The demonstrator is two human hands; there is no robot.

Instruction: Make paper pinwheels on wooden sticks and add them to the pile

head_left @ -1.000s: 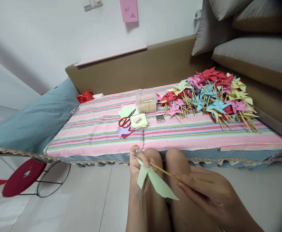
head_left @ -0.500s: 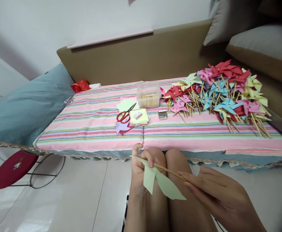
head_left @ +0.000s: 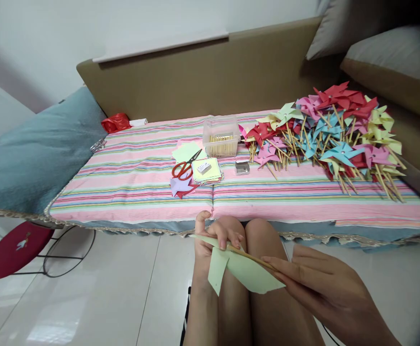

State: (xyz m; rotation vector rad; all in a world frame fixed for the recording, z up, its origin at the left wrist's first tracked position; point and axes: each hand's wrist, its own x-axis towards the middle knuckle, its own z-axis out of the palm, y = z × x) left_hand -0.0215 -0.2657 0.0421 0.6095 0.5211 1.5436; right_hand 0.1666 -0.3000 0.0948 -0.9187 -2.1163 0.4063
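Note:
Above my knees, my left hand (head_left: pixel 210 240) pinches a pale green paper pinwheel (head_left: pixel 251 275), its blades hanging below the fingers. My right hand (head_left: pixel 325 283) grips a thin wooden stick (head_left: pixel 247 253) between thumb and fingers. The stick's far end meets the pinwheel at my left fingertips; the exact contact point is hidden by them. On the striped cover in front lie red-handled scissors (head_left: pixel 183 170), a stack of paper squares (head_left: pixel 213 170) with a small white box (head_left: pixel 204 168) on it, and cut purple paper (head_left: pixel 180 185).
A clear plastic box (head_left: pixel 221 137) of sticks stands mid-sofa, near a small open case (head_left: pixel 242 167). Many finished pinwheels (head_left: pixel 339 151) pile up at the right. A red bag (head_left: pixel 116 123) lies at the back left, and a red stool (head_left: pixel 18 250) stands on the floor.
The paper pinwheel has tilted, its long blade swinging slightly up and right toward the stick. Both hands stay in nearly the same place. The view has shifted slightly.

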